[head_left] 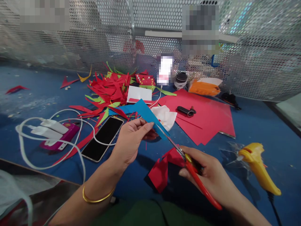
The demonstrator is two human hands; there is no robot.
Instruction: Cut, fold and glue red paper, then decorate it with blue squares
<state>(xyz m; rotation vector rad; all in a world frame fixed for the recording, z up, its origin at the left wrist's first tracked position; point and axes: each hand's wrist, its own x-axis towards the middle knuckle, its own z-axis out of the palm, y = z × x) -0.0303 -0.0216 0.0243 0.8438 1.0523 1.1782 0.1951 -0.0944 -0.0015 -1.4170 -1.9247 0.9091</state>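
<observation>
Between thumb and fingers, my left hand [135, 135] pinches a strip of blue paper [144, 113] above the table. A pair of scissors [199, 180] with red handles is in my right hand [209, 169], its blades reaching into the lower end of the strip. Beneath the blades lie folded red paper pieces [161, 172]. Just behind my left hand rests a crumpled white tissue [164, 116]. A dark-screened phone [103, 138] lies to the left of my left wrist.
Red and green paper scraps [113, 91] are heaped at the back. Red sheets [207, 119] carry a small black tool [185, 110]. A yellow glue gun [256, 163] lies at right. White cables [81, 153] loop around a purple power bank [60, 138] at left. Perforated metal [94, 44] closes the back.
</observation>
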